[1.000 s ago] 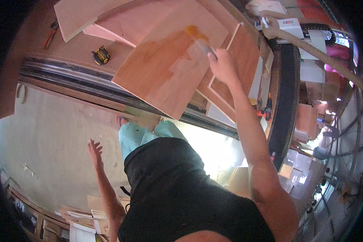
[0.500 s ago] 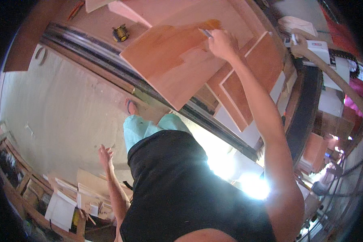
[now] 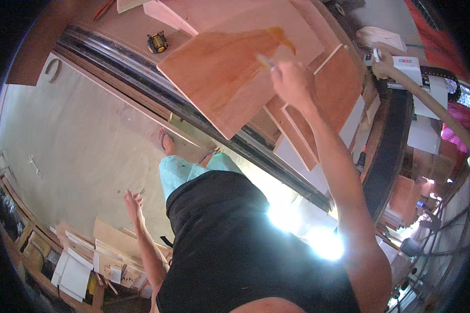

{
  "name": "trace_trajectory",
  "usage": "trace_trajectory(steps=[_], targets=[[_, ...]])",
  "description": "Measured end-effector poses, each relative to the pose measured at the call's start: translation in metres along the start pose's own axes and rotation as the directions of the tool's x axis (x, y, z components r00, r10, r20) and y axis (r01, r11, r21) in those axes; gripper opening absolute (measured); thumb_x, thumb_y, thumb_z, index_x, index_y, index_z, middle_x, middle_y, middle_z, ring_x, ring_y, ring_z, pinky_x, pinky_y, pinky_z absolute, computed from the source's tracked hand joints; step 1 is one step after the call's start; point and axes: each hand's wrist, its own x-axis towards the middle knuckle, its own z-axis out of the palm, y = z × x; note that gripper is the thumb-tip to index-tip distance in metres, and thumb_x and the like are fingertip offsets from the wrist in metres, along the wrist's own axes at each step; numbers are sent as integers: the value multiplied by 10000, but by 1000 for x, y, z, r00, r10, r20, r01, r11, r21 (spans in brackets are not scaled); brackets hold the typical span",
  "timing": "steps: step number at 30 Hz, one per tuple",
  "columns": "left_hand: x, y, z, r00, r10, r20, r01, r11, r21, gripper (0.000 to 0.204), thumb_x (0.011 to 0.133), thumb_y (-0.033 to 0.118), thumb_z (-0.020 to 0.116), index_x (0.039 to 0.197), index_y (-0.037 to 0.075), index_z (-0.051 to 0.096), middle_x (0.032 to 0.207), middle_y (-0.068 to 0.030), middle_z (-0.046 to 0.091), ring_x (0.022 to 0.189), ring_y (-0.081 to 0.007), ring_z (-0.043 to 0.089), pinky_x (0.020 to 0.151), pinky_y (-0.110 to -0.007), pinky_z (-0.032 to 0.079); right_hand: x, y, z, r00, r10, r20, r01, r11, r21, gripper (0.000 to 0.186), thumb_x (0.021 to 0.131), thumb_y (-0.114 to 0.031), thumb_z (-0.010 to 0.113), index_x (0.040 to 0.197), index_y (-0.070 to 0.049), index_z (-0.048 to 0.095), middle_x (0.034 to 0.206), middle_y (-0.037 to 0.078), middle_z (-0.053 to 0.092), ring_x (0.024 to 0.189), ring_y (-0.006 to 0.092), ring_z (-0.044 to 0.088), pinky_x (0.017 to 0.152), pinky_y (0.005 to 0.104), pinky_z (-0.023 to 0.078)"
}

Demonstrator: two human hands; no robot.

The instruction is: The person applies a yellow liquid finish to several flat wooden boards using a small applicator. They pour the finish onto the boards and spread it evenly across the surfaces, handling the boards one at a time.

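plywood panel (image 3: 230,78): pale tan, orange-brown stain | tape measure (image 3: 157,43): yellow-black

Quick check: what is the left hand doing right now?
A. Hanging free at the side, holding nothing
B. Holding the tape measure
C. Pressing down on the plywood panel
A: the left hand hangs open over the floor, well away from the plywood panel that the right hand is brushing.
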Motion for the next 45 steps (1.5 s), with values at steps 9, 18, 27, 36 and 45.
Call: trace_trajectory(steps=[9,18,27,36,45], targets=[[-23,-3,1,999,-24,27,22,997,77,708,1021,651,432,1449,88,436,1209,-118,662,999,-273,661,876,-468,482,-33,40,38,993,-91,-75,88,995,-43,219,888,-127,636,1075,-35,705,1001,219,711,937,422,685,797,543,544],[-34,2,-8,999,4,36,-6,998,62,682,1027,629,436,1422,73,466,1252,-131,654,1003,-263,657,897,-441,489,18,52,60,991,-127,-46,118,981,-153,210,946,-180,565,996,-34,708,1033,212,713,958,415,687,864,552,527],[-40,-4,-1,997,40,64,-46,994,96,689,1031,632,418,1419,64,462,1254,-140,653,1019,-270,657,888,-447,488,-109,-81,43,806,-558,196,503,822,268,311,897,-86,569,1166,-52,723,951,166,727,817,330,734,685,445,595],[-46,-29,2,996,16,83,-25,993,114,715,1021,662,412,1434,80,451,1275,-151,642,1033,-303,655,942,-487,478,-11,46,60,942,-197,-270,198,980,-26,338,937,-101,572,1252,-91,696,1108,148,721,938,367,710,792,464,580],[-51,-27,-9,999,-4,47,-3,992,127,705,1025,647,421,1453,88,459,1313,-134,643,1093,-301,666,940,-475,496,-4,71,21,975,-78,-208,80,997,0,317,951,-109,569,1238,-91,703,1134,145,717,1037,394,674,871,500,535]])
